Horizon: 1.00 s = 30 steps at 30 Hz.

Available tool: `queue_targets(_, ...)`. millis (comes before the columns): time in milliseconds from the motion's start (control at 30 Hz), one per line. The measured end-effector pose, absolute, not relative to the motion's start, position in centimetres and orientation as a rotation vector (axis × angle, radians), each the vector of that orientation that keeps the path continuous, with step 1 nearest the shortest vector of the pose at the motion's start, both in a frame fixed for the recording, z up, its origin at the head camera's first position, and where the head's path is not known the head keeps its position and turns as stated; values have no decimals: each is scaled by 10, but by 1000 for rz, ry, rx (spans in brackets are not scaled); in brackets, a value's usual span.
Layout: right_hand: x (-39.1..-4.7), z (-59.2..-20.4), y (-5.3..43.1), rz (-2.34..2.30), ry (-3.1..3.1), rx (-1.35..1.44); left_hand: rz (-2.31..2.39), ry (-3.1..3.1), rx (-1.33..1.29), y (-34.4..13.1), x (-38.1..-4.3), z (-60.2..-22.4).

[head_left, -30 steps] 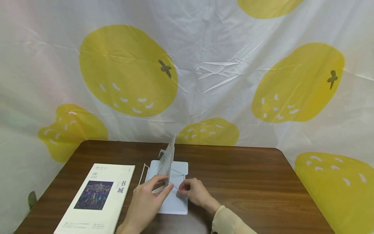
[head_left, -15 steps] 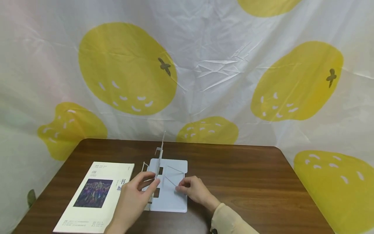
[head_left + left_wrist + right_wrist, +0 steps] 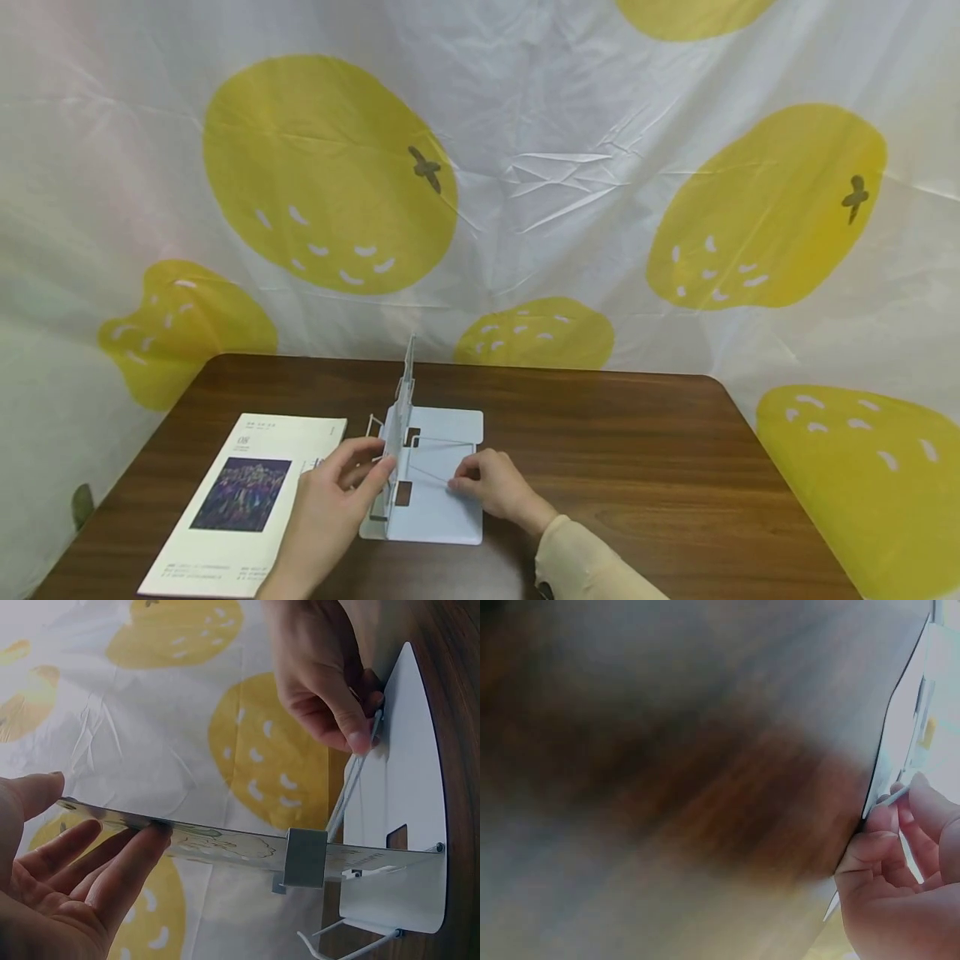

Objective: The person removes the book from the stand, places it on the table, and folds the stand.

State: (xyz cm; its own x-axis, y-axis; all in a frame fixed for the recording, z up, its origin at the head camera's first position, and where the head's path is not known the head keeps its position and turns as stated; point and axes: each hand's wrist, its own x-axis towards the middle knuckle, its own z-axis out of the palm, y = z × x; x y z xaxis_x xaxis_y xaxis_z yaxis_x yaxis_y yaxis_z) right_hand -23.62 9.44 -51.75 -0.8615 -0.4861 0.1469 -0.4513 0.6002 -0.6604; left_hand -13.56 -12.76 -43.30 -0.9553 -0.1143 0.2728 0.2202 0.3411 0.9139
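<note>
A white metal book stand stands on the table, its flat base plate (image 3: 442, 521) on the wood and its thin panel (image 3: 403, 408) raised nearly upright, edge-on to me. My left hand (image 3: 326, 492) holds the panel by its near edge, thumb on one face and fingers on the other. A clip (image 3: 305, 857) sticks out from the panel in the left wrist view. My right hand (image 3: 497, 485) pinches the wire support leg (image 3: 354, 774) between thumb and forefinger, low over the base's right side. The leg slants from there toward the panel.
A cream-covered book (image 3: 300, 450) with a dark picture lies left of the stand, partly behind my left hand. The brown wooden table (image 3: 637, 467) reaches back to a white curtain (image 3: 547, 108) printed with yellow fruit.
The panel has swung left, from leaning over the base to nearly upright, with my left hand moving along. The wire leg shows more fully; my right hand stays almost in place.
</note>
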Motion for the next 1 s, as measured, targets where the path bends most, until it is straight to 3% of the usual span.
queue_targets(667,-241,-508,86,-972,2771,-791,-1691,-2300,-61,-116,-133,-431)
queue_targets(1000,-247,-475,102,-1153,2589,-770,-1695,-2297,-85,-107,-135,-434)
